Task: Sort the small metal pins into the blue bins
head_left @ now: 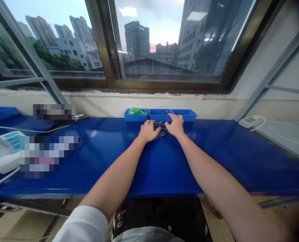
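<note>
A small heap of thin dark metal pieces lies on the blue table. My left hand rests at the heap's left side, thumb stretched toward the pieces and fingers apart. On the opposite side, my right hand has its fingers spread, with the thumb near the heap and the fingertips close to the blue bins. Neither hand visibly holds anything. Behind the hands stand a blue bin with green items and, beside it, a middle blue bin and a right blue bin.
A white device with teal compartments and white cables lie at the left, near blurred-out items. A power strip sits at the right back. Grey metal frame posts slant up on both sides before the window.
</note>
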Tool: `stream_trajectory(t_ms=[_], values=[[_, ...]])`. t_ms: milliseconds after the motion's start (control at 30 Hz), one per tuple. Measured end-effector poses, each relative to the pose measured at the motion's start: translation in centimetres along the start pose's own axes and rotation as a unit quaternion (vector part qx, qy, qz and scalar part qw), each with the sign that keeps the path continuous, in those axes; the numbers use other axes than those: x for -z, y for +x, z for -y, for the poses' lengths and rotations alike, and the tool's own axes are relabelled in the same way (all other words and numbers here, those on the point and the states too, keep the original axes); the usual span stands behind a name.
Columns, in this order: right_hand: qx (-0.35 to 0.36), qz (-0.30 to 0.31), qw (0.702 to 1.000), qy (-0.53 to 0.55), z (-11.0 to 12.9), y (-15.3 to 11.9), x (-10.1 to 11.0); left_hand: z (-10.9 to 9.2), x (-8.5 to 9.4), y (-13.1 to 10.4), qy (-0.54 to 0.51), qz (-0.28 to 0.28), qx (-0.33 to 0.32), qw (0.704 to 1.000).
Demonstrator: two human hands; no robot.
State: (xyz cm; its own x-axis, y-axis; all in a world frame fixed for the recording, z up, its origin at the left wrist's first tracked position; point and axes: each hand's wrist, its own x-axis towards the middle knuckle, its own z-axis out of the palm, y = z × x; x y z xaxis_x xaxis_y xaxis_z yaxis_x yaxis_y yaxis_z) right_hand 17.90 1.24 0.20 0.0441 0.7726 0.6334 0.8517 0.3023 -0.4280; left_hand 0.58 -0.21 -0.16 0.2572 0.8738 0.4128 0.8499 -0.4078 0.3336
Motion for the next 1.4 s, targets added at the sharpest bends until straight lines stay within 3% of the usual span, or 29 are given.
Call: stream_trajectory(t_ms=[167, 400, 633, 800, 1000, 1400], values=[[-0.077, -0.018, 0.996, -0.034, -1.3, 0.6, 0.7, 0.2, -0.2, 0.0, 0.000, 0.024, 0.009, 1.000], [-0.178, 0.036, 0.983, -0.037, -3.9, 1.2, 0.6, 0.3, -0.3, -0.1, 0.006, 0.049, -0.004, 0.999], [-0.093, 0.001, 0.996, 0.001, -3.2, 1.1, -0.1, 0.1, 0.1, -0.5, 0.027, 0.116, -0.024, 0.993], [-0.063, 0.134, 0.989, 0.012, -1.6, 0.9, -0.1, 0.1, 0.0, -0.5, 0.029, 0.123, -0.037, 0.991], [-0.046, 0.220, 0.974, -0.038, -1.3, 0.3, -0.5, 0.0, -0.3, -0.4, 0.038, 0.110, -0.042, 0.992], [0.048, 0.183, 0.982, -0.010, -1.3, -0.4, -1.5, 0.6, -1.0, 0.0, 0.033, 0.116, -0.064, 0.991]])
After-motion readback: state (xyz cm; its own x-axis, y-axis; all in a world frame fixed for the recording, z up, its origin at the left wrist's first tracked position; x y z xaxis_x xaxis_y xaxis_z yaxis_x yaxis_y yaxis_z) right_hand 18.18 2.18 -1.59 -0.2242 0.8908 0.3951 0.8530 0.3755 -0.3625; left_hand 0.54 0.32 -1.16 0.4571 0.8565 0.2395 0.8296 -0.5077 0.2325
